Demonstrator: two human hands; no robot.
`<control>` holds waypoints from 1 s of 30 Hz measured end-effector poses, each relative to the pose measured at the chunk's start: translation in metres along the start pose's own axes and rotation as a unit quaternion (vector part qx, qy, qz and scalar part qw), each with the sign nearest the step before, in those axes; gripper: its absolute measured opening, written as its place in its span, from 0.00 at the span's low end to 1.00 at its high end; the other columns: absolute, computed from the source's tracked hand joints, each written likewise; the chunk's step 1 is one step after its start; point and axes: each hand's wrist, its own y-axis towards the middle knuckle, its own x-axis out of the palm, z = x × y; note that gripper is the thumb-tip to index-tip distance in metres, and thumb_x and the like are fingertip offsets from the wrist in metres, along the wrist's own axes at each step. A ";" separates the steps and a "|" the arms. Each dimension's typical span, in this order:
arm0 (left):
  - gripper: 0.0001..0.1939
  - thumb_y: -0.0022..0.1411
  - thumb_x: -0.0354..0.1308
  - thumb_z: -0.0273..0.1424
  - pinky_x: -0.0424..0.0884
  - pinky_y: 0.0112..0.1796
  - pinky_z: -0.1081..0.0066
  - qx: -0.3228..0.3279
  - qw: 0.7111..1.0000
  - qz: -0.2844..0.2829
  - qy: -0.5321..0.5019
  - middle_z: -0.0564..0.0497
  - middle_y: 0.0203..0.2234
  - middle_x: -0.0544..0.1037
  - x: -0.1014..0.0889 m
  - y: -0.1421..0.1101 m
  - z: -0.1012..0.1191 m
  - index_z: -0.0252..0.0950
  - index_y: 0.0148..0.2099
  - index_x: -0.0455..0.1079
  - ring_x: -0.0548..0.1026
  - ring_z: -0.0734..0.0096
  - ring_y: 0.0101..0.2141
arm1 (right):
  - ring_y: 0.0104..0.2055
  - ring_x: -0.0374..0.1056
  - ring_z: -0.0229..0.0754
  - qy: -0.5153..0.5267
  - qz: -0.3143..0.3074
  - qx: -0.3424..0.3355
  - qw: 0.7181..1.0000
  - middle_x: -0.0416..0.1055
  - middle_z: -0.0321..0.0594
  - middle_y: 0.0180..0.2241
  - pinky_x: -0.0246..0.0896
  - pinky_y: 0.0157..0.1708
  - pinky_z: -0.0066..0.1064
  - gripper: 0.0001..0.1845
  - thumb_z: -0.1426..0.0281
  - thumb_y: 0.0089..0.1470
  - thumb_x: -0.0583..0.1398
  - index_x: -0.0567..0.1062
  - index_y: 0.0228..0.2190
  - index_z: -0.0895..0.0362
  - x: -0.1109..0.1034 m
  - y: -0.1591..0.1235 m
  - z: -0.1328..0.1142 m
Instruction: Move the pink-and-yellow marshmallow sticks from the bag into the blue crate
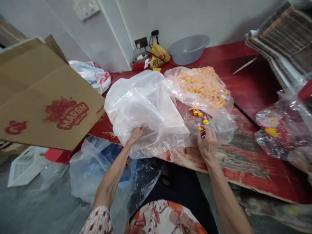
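A large, cloudy white plastic bag [138, 100] lies crumpled on the red table. My left hand [137, 134] is closed at its near side, with the fingertips partly hidden by the film. To the right is a clear plastic bag [204, 86] filled with many small pink-and-yellow pieces. Several loose pieces [198, 113] rest on the plastic by its mouth. My right hand [208, 141] is there, thumb and fingers drawn together around a small pink-and-yellow piece [201, 128] at the fingertips. The exact kind of these pieces is too small to make out.
A cardboard box [48, 94] stands at the left. Against the wall are a translucent basin [188, 48] and a yellow packet [159, 55]. Stacked bundles [287, 39] and a clear bag of wrappers [273, 130] sit at the right. Below the table's edge is a blue crate [112, 159] with plastic.
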 end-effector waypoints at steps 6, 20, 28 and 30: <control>0.16 0.69 0.63 0.27 0.73 0.63 0.56 0.048 0.998 0.030 0.041 0.44 0.50 0.84 0.009 -0.006 0.005 0.36 0.58 0.78 0.80 0.54 0.55 | 0.35 0.71 0.46 0.033 0.016 -0.021 0.999 0.79 0.47 0.40 0.68 0.38 0.37 0.16 0.63 0.71 0.54 0.79 0.46 0.56 -0.024 -0.013 -0.016; 0.13 0.73 0.61 0.32 0.72 0.60 0.58 0.290 0.957 0.002 -0.024 0.44 0.50 0.82 -0.009 -0.061 0.048 0.38 0.57 0.78 0.79 0.57 0.53 | 0.30 0.71 0.41 0.312 -0.150 0.136 0.928 0.78 0.37 0.32 0.68 0.32 0.32 0.23 0.46 0.67 0.62 0.82 0.44 0.52 -0.052 -0.043 -0.070; 0.28 0.73 0.61 0.34 0.76 0.50 0.66 0.280 0.940 -0.166 -0.103 0.46 0.46 0.81 0.019 -0.084 0.089 0.37 0.72 0.69 0.79 0.63 0.44 | 0.32 0.72 0.40 0.414 -0.265 0.134 0.861 0.79 0.36 0.33 0.70 0.34 0.31 0.21 0.49 0.67 0.64 0.81 0.44 0.52 -0.042 -0.052 -0.086; 0.32 0.71 0.61 0.30 0.75 0.46 0.69 0.281 0.939 -0.169 -0.103 0.50 0.43 0.80 0.030 -0.082 0.094 0.37 0.74 0.65 0.77 0.68 0.39 | 0.35 0.74 0.42 0.350 -0.272 0.089 0.892 0.80 0.39 0.36 0.71 0.38 0.33 0.17 0.53 0.69 0.61 0.82 0.45 0.52 -0.041 -0.052 -0.076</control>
